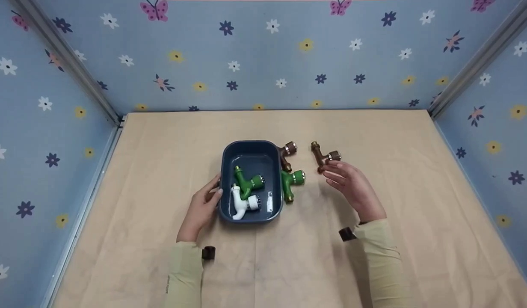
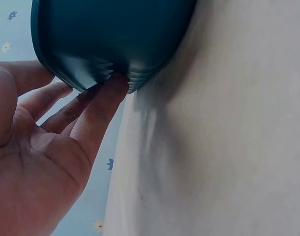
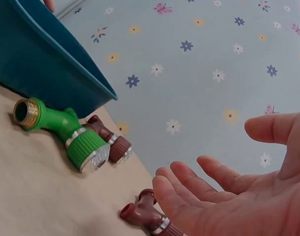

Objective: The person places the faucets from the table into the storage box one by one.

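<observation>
Here's the blue tub (image 1: 259,161), upright on the cloth (image 1: 439,256), in the middle of the action. The left hand (image 1: 203,205) is on its left side, thumb up at the rim, the other fingers fanned out with their tips against the outer wall, nothing curling inside. In the tub, two taps: a green tap (image 1: 245,185) lying aslant, and a white tap (image 1: 240,207) at the end nearer the person, the two overlapping as seen from above. The far end of the tub floor is bare.

Over on the tub's right side, two more. A second green tap (image 1: 289,182) lies just beside the wall, handle pointing away from the tub, and just beyond it sits a brown tap (image 1: 291,148), partly hidden by the rim. Whether either touches the tub, I can't tell.

And now the right hand (image 1: 352,188): loose and holding nothing, palm turned toward the tub, thumb standing well clear of the gently bent fingers. It's right near the other brown tap (image 1: 321,159), which lies on the cloth apart from the rest; the fingertips cover part of it from above, but contact I can't make out.

Pale green sleeves (image 1: 381,261) on both arms, and behind it all, a blue flowered wall (image 1: 272,55).
</observation>
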A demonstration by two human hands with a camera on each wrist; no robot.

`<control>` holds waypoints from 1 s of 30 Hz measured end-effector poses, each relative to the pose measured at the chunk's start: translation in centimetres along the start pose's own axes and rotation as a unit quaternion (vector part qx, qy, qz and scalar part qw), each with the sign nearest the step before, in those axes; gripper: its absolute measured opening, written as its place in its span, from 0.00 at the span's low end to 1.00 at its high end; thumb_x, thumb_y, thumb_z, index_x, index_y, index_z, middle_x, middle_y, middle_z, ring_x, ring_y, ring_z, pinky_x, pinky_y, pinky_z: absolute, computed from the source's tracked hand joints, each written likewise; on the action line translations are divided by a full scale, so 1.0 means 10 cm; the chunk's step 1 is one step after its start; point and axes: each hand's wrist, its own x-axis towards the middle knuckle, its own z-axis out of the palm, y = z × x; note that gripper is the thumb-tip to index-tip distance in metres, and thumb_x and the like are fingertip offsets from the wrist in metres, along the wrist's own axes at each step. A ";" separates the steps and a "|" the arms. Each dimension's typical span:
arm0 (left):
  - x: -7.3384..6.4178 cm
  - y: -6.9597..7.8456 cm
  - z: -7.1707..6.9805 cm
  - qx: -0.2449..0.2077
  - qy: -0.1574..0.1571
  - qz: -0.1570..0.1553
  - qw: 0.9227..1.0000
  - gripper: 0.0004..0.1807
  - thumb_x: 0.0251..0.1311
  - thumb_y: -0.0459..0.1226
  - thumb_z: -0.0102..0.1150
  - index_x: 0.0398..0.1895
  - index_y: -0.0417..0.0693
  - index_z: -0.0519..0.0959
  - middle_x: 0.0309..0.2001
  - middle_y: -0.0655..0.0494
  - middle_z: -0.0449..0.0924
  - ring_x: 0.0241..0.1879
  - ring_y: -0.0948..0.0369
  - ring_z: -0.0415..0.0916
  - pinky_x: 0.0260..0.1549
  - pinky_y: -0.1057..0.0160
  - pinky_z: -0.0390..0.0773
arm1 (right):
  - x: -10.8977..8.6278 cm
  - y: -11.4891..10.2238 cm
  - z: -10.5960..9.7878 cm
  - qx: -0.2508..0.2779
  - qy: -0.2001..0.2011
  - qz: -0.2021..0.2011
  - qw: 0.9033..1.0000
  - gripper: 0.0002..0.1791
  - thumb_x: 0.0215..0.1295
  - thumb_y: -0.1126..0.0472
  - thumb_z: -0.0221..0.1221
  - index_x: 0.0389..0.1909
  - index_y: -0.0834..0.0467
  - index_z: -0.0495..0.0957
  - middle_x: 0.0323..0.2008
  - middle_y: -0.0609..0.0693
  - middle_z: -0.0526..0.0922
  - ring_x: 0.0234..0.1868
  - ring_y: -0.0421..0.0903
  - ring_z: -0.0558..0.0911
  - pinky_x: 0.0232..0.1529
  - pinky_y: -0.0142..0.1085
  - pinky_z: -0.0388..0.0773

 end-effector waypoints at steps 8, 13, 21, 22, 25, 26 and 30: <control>0.00 0.00 0.01 -0.004 0.008 -0.001 1.000 0.27 0.71 0.37 0.50 0.72 0.55 0.63 0.67 0.49 0.65 0.58 0.52 0.72 0.54 0.55 0.72 | 0.03 0.03 -0.16 -0.016 0.030 0.005 0.999 0.25 0.76 0.61 0.41 0.65 0.74 0.58 0.55 0.60 0.75 0.58 0.55 0.73 0.66 0.52 0.56; -0.03 0.10 0.00 -0.004 0.002 -0.006 1.000 0.27 0.71 0.36 0.49 0.72 0.51 0.61 0.67 0.43 0.64 0.59 0.48 0.70 0.55 0.52 0.72 | 0.04 0.07 -0.26 -0.003 0.043 0.017 0.999 0.22 0.76 0.61 0.41 0.63 0.72 0.60 0.54 0.61 0.75 0.59 0.56 0.72 0.66 0.51 0.58; -0.04 0.16 -0.01 -0.003 -0.002 0.005 1.000 0.27 0.71 0.33 0.48 0.72 0.45 0.60 0.66 0.37 0.63 0.59 0.43 0.69 0.54 0.51 0.72 | 0.06 0.08 -0.39 0.014 0.048 0.023 0.998 0.25 0.76 0.60 0.42 0.64 0.74 0.56 0.48 0.57 0.78 0.61 0.58 0.71 0.66 0.50 0.59; -0.05 0.17 -0.01 -0.006 -0.002 0.007 1.000 0.27 0.70 0.33 0.49 0.72 0.44 0.60 0.66 0.37 0.63 0.59 0.43 0.70 0.54 0.51 0.72 | 0.07 0.09 -0.40 0.015 0.051 0.025 0.998 0.24 0.76 0.60 0.42 0.63 0.73 0.57 0.49 0.58 0.77 0.62 0.59 0.69 0.66 0.50 0.59; -0.04 0.15 0.00 -0.006 0.003 0.001 1.000 0.27 0.71 0.34 0.49 0.72 0.48 0.61 0.66 0.40 0.64 0.59 0.46 0.70 0.55 0.52 0.71 | 0.09 0.10 -0.43 0.021 0.066 0.033 0.997 0.21 0.76 0.59 0.42 0.60 0.71 0.60 0.57 0.66 0.70 0.66 0.63 0.62 0.65 0.49 0.60; -0.03 0.10 0.00 -0.004 0.004 -0.001 1.000 0.27 0.71 0.35 0.49 0.72 0.50 0.61 0.67 0.42 0.64 0.59 0.48 0.70 0.56 0.53 0.71 | 0.10 0.10 -0.44 0.021 0.069 0.037 0.997 0.21 0.76 0.59 0.42 0.60 0.71 0.60 0.61 0.68 0.66 0.67 0.63 0.60 0.66 0.49 0.60; -0.01 0.02 0.00 0.003 0.008 -0.006 1.000 0.27 0.71 0.38 0.49 0.72 0.56 0.62 0.66 0.46 0.65 0.58 0.51 0.72 0.54 0.54 0.73 | 0.12 0.11 -0.49 0.014 0.085 0.055 0.995 0.26 0.76 0.58 0.41 0.66 0.71 0.55 0.67 0.70 0.56 0.68 0.62 0.59 0.66 0.48 0.59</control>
